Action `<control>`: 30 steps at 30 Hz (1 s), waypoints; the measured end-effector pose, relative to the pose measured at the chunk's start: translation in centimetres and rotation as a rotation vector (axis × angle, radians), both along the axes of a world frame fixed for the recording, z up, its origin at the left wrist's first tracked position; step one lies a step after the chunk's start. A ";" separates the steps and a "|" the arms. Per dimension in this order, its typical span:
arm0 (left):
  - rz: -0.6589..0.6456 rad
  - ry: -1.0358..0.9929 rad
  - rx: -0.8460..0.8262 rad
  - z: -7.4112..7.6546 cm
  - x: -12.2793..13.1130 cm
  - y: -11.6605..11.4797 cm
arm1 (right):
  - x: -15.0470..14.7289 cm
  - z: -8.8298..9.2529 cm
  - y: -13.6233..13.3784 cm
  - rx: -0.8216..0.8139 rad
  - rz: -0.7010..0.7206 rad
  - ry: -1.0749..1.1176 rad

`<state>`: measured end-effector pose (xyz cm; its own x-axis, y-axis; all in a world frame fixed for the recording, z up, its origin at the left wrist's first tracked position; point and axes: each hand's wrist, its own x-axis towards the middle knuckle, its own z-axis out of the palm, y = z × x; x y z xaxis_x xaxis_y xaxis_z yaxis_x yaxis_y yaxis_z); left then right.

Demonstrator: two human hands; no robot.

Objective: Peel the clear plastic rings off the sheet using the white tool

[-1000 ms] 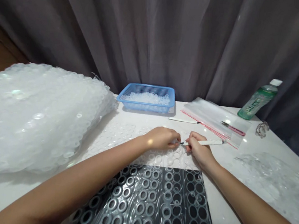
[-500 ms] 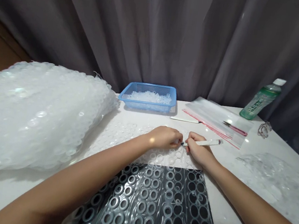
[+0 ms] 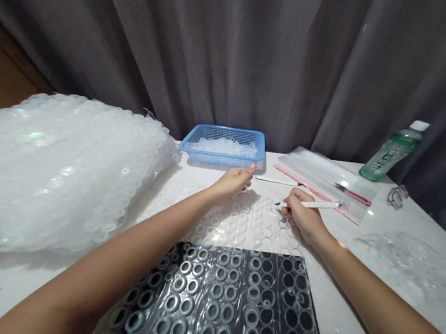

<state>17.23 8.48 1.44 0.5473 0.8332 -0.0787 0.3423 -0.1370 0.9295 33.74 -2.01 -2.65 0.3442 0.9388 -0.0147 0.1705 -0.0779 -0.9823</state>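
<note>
White craft knife (image 3: pixel 316 204) is pinched narrowly, pen-style, by right hand (image 3: pixel 300 218) for tip control, tip aimed at 10 o'clock over ringed plastic sheet (image 3: pixel 240 224). Left hand (image 3: pixel 231 184) is open, apparently empty, just short of blue basket (image 3: pixel 208 157) at 12 o'clock.

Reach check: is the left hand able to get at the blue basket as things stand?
Probably yes: the left hand sits with its fingertips right at the front of the blue basket, and nothing appears to stand between them.

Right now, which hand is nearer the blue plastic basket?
Left. The left hand is just in front of the blue plastic basket, its fingertips by the front rim. The right hand, holding a white-handled craft knife, is farther off, in front of and to the right of the basket.
</note>
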 end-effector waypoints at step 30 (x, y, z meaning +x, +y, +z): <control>-0.177 0.472 0.606 0.2 2.1 0.4 | 0.0 -0.8 0.8 0.004 -0.018 -0.107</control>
